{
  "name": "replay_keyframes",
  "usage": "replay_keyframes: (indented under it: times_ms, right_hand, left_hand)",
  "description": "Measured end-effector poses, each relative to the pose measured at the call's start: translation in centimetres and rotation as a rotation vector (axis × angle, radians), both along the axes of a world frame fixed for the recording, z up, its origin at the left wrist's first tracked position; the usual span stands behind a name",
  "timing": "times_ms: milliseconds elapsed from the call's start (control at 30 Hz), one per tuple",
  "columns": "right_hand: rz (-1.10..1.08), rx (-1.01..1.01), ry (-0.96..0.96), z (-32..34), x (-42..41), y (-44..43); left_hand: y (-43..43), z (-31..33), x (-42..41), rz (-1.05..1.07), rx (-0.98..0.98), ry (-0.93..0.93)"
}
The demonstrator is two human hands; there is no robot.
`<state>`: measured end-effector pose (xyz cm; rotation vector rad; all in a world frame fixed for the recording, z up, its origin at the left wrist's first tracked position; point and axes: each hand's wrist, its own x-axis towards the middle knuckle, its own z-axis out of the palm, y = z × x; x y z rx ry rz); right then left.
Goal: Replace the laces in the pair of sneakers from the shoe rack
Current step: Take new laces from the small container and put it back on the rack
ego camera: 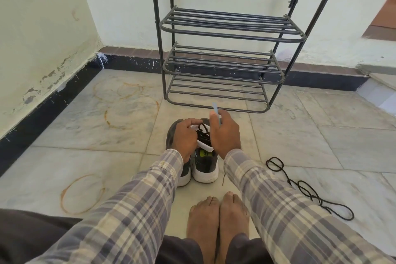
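Note:
Two grey sneakers with white soles [204, 167] stand side by side on the floor in front of my bare feet, heels toward me. Above them my left hand [185, 137] grips the edge of a small white packet [206, 147] with a bundle of black laces [203, 133] in it. My right hand [224, 133] holds the packet's other side and pinches a thin blue strip [216, 112] that sticks upward. A loose black lace [308, 188] lies curled on the floor to the right of my right arm.
A black metal shoe rack [225, 60] with bare shelves stands against the wall right behind the sneakers. Walls with a dark skirting meet in a corner at the left. The floor is pale stone tile with rust rings at the left.

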<state>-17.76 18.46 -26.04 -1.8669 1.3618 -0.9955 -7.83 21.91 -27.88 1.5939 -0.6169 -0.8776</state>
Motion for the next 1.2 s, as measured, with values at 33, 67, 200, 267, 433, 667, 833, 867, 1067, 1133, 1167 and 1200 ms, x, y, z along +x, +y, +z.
replay_keyframes:
  times_ms: [33, 67, 200, 267, 433, 667, 833, 867, 1067, 1133, 1167, 1200]
  right_hand:
    - [-0.012, 0.070, -0.090, 0.4, -0.1, -0.4]
    - [-0.034, 0.146, -0.153, 0.9, -0.3, -0.8]
    - [-0.107, 0.536, -0.403, 1.1, -2.0, -2.9]
    - [-0.061, 0.809, -0.565, 0.7, -2.9, -2.6]
    - [0.208, 1.222, -0.831, 0.6, -2.9, -0.9]
    - [0.303, 1.260, -0.781, -0.5, -0.4, -0.8]
    - [0.344, 1.211, -0.670, -0.9, 1.8, -0.5]
    - [0.353, 1.200, -0.660, -1.0, 2.3, -0.2]
    - [0.388, 1.177, -0.483, -2.4, 8.2, 2.8]
    - [0.399, 1.172, -0.378, -3.5, 10.2, 4.5]
    - [0.400, 1.183, -0.352, -4.2, 11.1, 5.5]
    - [0.392, 1.201, -0.348, -5.0, 11.5, 6.3]
  left_hand:
    - [0.0, -0.1, 0.1, 0.015, -0.003, 0.012]
    - [0.1, 0.0, 0.3, 0.032, -0.005, 0.024]
    - [0.0, 0.9, 1.2, 0.056, -0.018, -0.034]
    - [-0.1, 1.6, 1.4, 0.019, -0.042, -0.127]
    - [-0.5, 2.2, 1.2, -0.107, -0.091, -0.390]
    - [0.1, 1.8, 1.7, -0.105, -0.068, -0.536]
    - [0.8, 1.6, 4.0, -0.129, 0.023, -0.435]
    - [1.0, 1.6, 4.8, -0.168, 0.068, -0.426]
    - [3.6, 2.6, 12.1, -0.307, 0.352, -0.278]
    - [4.7, 1.8, 14.0, -0.256, 0.378, -0.325]
    - [5.3, 1.0, 14.7, -0.220, 0.388, -0.330]
    - [6.0, 0.1, 15.0, -0.183, 0.407, -0.317]
